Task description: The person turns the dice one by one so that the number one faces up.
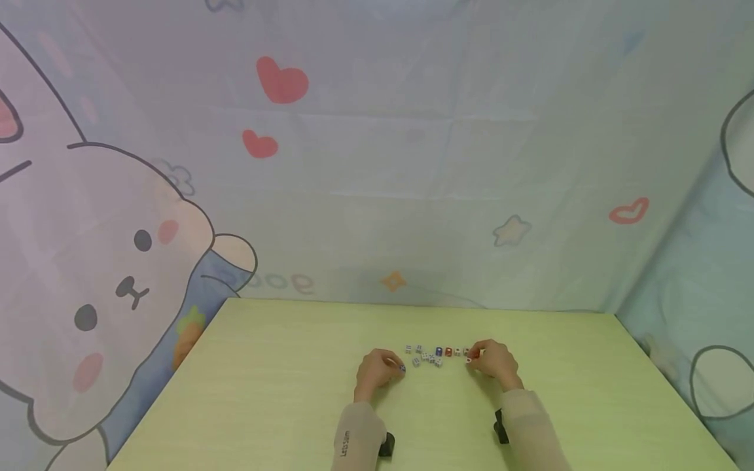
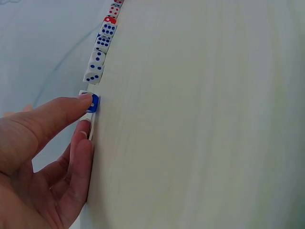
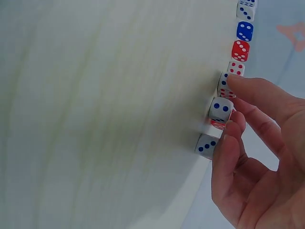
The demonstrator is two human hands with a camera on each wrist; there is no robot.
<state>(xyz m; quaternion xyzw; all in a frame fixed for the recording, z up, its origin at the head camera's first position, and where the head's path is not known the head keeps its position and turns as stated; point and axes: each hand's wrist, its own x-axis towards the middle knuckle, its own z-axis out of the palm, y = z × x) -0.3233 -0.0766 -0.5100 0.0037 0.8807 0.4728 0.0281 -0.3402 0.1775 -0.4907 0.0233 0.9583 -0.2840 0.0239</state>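
Low over the table, my left hand (image 1: 377, 369) pinches a blue die (image 2: 95, 103) between thumb and fingertips, at the left end of a group of dice. In the left wrist view the thumb partly covers that die. At the right end of the dice my right hand (image 1: 493, 360) curls its thumb and fingers about a white die (image 3: 220, 109) with blue pips. The thumb tip touches another white die (image 3: 222, 85). A red die shows behind the held one, partly hidden by it and the fingers. One more white die (image 3: 207, 146) lies beside the lower fingers.
Between the hands are several white dice (image 1: 425, 356), a blue die (image 1: 438, 351) and a red die (image 1: 448, 352), partly in a row. The pale yellow-green table (image 1: 283, 392) ends at a printed cloth backdrop (image 1: 377, 163). A black wrist device (image 1: 501, 426) sits by the right sleeve.
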